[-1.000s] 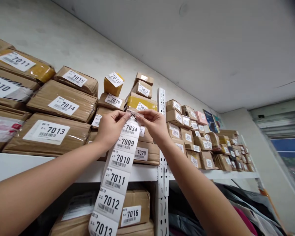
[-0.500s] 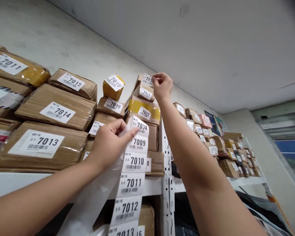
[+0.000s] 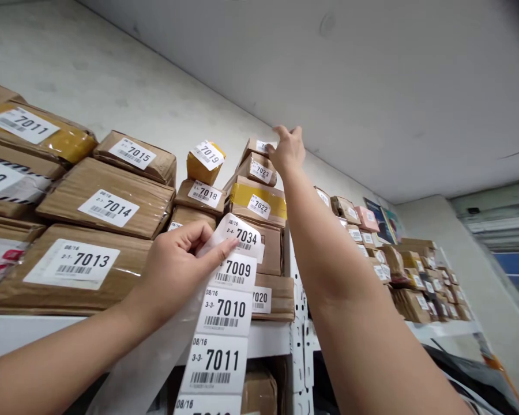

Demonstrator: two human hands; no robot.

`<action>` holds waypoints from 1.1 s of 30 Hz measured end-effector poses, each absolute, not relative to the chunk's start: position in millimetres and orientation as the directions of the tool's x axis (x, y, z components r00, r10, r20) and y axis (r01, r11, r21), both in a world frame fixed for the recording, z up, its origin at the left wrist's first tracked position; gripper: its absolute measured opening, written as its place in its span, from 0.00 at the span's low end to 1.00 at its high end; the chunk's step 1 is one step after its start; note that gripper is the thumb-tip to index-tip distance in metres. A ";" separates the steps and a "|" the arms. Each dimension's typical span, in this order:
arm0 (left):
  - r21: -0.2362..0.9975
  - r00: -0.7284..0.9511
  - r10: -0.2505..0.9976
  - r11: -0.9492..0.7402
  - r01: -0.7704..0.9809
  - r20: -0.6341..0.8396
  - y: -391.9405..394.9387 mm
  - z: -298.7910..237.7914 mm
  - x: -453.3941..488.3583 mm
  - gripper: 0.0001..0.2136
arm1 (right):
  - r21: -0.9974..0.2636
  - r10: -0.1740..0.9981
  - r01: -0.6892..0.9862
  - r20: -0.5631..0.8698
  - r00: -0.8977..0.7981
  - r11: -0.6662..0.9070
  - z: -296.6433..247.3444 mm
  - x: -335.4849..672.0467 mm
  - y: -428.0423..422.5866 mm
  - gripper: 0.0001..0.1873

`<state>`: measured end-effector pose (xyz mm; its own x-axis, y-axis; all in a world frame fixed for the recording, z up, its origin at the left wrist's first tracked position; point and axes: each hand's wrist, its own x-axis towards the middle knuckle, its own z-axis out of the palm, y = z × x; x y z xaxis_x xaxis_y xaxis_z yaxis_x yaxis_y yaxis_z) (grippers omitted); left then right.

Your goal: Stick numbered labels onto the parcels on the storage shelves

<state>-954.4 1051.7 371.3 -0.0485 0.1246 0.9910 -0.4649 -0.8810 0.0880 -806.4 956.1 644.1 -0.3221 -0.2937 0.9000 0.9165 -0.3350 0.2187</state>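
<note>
My left hand point(image 3: 177, 266) pinches the top of a long strip of white number labels point(image 3: 228, 300) that hangs down, with 7034, 7009, 7010 and 7011 readable. My right hand point(image 3: 288, 151) reaches up to the small brown parcel point(image 3: 256, 147) on top of the middle stack, fingers stretched flat against its right side where a white label sits. Below that parcel lie the parcels marked 7023 point(image 3: 259, 170) and 7022 point(image 3: 259, 203).
A white metal shelf point(image 3: 26, 337) carries rows of brown taped parcels with number labels, 7013 point(image 3: 71, 264), 7014 point(image 3: 108, 207), 7015 point(image 3: 132, 154) on the left. More small parcels point(image 3: 398, 265) run off to the right. The ceiling slopes close above the stack.
My right hand left the label strip, carried a peeled label up to the top parcel and now lies flat on it. My left hand kept hold of the strip.
</note>
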 end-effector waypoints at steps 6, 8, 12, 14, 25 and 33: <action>0.181 -0.121 0.245 -0.904 -0.387 0.962 1056.7 346.9 -978.4 0.21 | 0.331 -0.022 0.821 0.923 -0.385 -0.464 631.1 -810.4 954.1 0.16; 0.240 -0.147 0.309 -0.901 -0.361 0.940 1059.1 331.6 -989.0 0.21 | 0.329 0.016 0.819 0.931 -0.365 -0.470 627.3 -806.7 956.3 0.15; 0.305 -0.139 0.367 -0.892 -0.333 0.920 1062.3 302.2 -1001.4 0.20 | 0.330 0.015 0.800 0.927 -0.374 -0.501 625.6 -797.9 959.5 0.19; 0.316 -0.099 0.371 -0.880 -0.355 0.923 1063.7 290.6 -1002.2 0.20 | 0.328 0.061 0.777 0.934 -0.353 -0.536 627.5 -799.2 958.3 0.23; 0.702 0.526 0.465 -0.471 -0.534 0.712 1053.8 192.7 -1016.6 0.20 | 0.230 0.346 0.903 0.866 -0.360 0.363 364.7 -894.4 919.2 0.18; 0.825 0.585 0.598 -0.269 -0.498 0.548 1041.2 109.1 -1023.9 0.21 | -0.756 0.634 0.367 0.654 0.412 0.542 114.7 -910.0 936.9 0.16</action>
